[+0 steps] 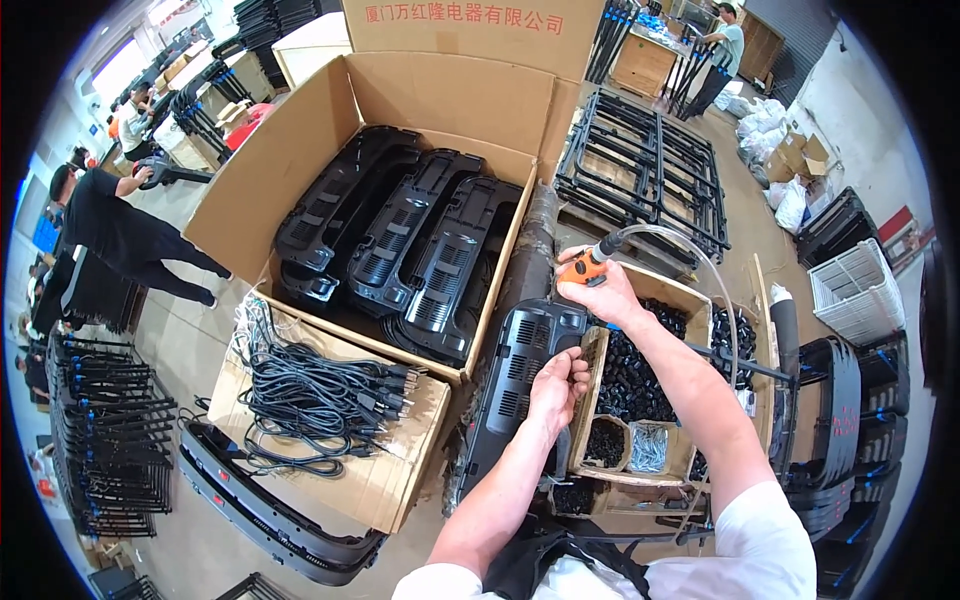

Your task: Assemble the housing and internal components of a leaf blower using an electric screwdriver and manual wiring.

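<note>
So your right hand point(600, 290) is wrapped around an orange power screwdriver point(585, 265), tip pointing down at the top end of the black plastic panel point(520, 385) lying in front of you. Your left hand point(557, 385) is curled over the panel's right edge, fingers pinched like they're gripping something small, can't tell what. Just right of it sits a wooden tray point(592, 370) of black bits and silver screws point(648, 447). Big cardboard box point(300, 150) of the same panels behind, cables point(320, 395) to your left
</note>
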Action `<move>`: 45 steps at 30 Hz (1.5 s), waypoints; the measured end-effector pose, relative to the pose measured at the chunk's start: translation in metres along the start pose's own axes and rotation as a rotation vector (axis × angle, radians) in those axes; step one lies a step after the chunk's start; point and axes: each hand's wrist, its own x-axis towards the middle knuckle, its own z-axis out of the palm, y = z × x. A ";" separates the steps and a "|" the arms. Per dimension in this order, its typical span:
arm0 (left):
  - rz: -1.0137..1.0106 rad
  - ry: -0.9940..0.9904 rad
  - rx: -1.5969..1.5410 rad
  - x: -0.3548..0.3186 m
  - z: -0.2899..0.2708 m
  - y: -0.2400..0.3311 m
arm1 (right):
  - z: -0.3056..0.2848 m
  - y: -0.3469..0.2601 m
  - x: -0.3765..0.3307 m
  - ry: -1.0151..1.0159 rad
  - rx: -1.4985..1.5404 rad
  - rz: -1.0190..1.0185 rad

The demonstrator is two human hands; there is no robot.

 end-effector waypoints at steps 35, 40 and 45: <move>0.118 0.073 -0.662 0.021 -0.010 0.051 | 0.019 -0.053 -0.056 -0.215 0.193 -0.070; 0.087 0.014 -0.661 0.020 -0.020 0.054 | 0.029 -0.056 -0.056 -0.220 0.174 -0.081; 0.154 0.089 -0.629 0.015 -0.008 0.053 | 0.046 -0.049 -0.050 -0.190 0.177 -0.107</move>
